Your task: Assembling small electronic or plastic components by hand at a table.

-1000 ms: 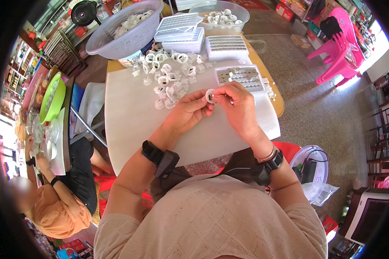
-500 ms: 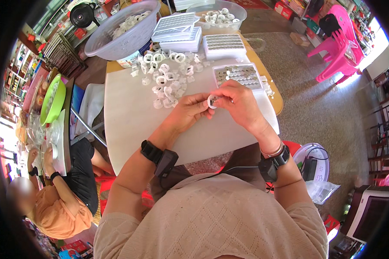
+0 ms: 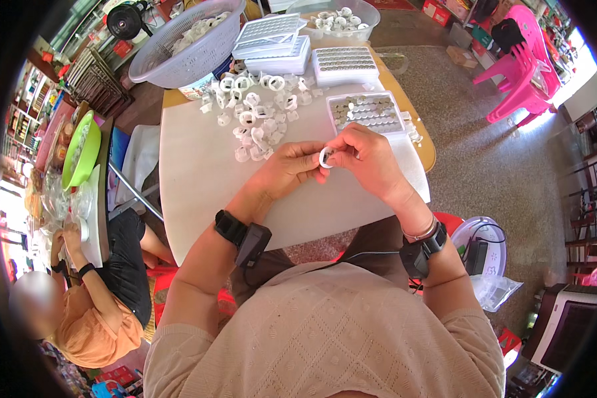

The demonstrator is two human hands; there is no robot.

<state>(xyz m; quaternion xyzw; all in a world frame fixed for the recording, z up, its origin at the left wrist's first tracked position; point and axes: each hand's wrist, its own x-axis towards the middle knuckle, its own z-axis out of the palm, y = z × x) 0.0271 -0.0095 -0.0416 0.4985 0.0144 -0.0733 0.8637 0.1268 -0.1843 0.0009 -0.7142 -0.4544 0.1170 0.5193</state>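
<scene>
A small white round plastic part [image 3: 324, 159] with a dark centre is pinched between both hands above the front half of the white table top [image 3: 199, 192]. My left hand [image 3: 290, 167] grips it from the left with thumb and fingers. From the right, the closed fingertips of my right hand [image 3: 366, 159] press on it; whether they hold another small piece is hidden. Just beyond my right hand lies a clear tray [image 3: 399, 123] with rows of small round discs. A loose heap of similar white plastic parts [image 3: 259, 130] spreads beyond my left hand.
Stacked white trays [image 3: 282, 60] and a filled tray stack [image 3: 343, 66] stand at the table's back. Behind them are a large basket [image 3: 172, 69] and a clear tub [image 3: 371, 16] of parts. A co-worker [image 3: 99, 318] sits at left. Pink chairs [image 3: 534, 79] stand at right.
My hands stay nearly in place around the round part, which has turned slightly. At left, the co-worker's hands have come closer together.
</scene>
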